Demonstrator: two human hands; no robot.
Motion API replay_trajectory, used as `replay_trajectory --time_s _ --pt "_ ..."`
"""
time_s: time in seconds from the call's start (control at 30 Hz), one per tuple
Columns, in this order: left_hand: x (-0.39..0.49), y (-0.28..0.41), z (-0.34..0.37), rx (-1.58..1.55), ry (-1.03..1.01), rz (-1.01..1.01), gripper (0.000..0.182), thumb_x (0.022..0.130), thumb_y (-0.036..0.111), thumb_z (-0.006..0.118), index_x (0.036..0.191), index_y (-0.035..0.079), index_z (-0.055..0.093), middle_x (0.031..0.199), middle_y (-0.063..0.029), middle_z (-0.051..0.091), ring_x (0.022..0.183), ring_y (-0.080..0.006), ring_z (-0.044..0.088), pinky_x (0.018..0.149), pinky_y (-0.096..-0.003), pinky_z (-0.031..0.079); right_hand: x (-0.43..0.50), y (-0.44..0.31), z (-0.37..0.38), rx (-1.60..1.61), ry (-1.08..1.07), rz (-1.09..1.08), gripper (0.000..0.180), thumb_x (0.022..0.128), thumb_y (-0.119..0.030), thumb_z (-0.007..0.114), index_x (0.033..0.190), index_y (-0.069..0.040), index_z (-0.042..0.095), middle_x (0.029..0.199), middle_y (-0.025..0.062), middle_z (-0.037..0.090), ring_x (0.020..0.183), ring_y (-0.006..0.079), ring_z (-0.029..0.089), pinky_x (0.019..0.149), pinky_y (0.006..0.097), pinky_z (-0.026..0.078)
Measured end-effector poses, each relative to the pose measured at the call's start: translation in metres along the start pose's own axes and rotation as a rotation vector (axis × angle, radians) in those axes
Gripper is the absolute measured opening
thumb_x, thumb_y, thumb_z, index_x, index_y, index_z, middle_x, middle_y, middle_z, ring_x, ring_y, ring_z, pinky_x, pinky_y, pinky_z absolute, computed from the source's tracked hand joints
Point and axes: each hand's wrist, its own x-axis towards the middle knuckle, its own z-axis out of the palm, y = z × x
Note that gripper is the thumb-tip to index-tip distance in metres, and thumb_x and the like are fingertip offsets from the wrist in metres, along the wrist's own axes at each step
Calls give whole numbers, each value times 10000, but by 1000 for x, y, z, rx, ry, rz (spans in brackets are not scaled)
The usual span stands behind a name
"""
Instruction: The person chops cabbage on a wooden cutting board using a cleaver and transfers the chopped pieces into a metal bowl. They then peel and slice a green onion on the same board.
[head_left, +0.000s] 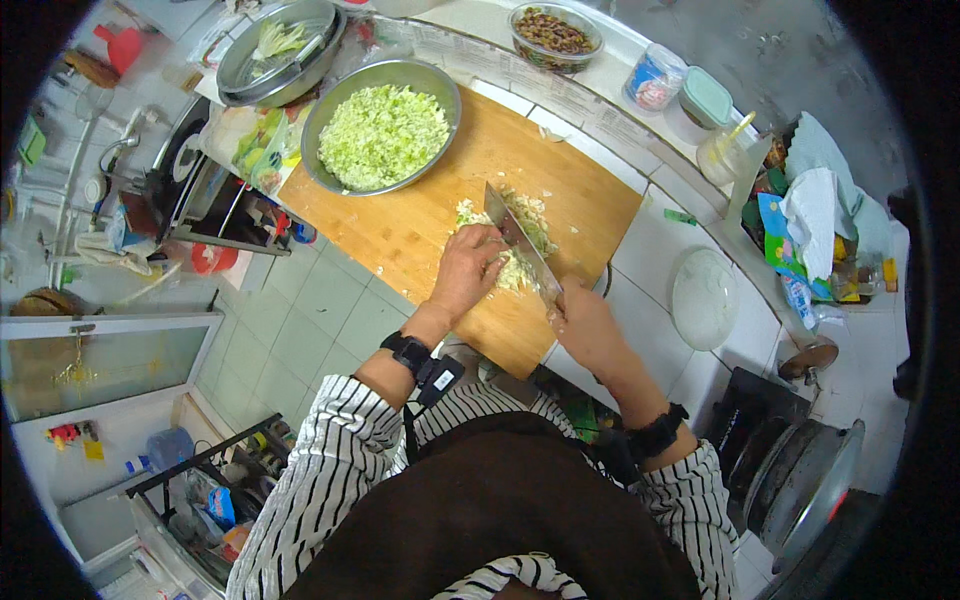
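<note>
My right hand (589, 326) grips the handle of a cleaver (521, 240), whose broad blade stands edge-down in a pile of chopped cabbage (534, 217) on a wooden cutting board (405, 232). Bits of cabbage lie on both sides of the blade. My left hand (474, 262) rests on the pile just left of the blade, fingers bent towards it; whatever lies under the fingers is hidden. On the board's far left part, a steel bowl (456, 112) holds a heap of finely chopped cabbage (382, 139).
Behind the bowl stand stacked steel basins (334, 60) with cabbage leaves. Along the back ledge are a tub of brown food (555, 37), a plastic jar (654, 79) and a green-lidded container (706, 97). A white plate (705, 300) lies right of the board, near a wok (814, 487).
</note>
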Motion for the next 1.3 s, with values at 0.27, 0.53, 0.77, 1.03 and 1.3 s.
replay_trajectory --time_s 0.27,0.53,0.77,1.03,1.3 --pt "4 -6 -9 14 74 5 226 754 90 721 975 75 679 1094 -104 606 1067 -317 545 917 -412 439 15 -1 24 156 154 -40 177 871 -109 589 925 17 478 851 259 631 833 441 619 725 518 475" --pt "1 -13 -10 -91 -8 -98 203 780 80 706 975 50 659 1098 -135 609 1058 -351 553 899 -414 475 1 -8 17 21 -20 8 189 882 -102 576 980 17 466 828 261 630 790 458 612 706 526 467" --pt "-5 -10 -12 -110 29 -89 211 759 36 702 966 55 667 1078 -116 613 1050 -326 569 886 -397 486 15 -15 26 99 83 -41 209 888 -124 579 996 12 463 823 261 632 802 459 619 699 522 476" --pt "-14 -11 -12 -87 9 -107 197 764 16 689 958 42 664 1033 -122 615 1038 -313 577 881 -383 489 3 -16 25 10 -33 -36 217 891 -140 587 982 15 464 825 256 643 799 451 625 703 527 477" --pt "-21 -8 -28 -170 72 -191 222 762 -51 653 971 22 668 1063 -115 622 1040 -306 590 869 -365 509 7 -16 20 93 19 -55 199 889 -136 582 970 7 471 823 248 646 795 450 624 718 536 476"
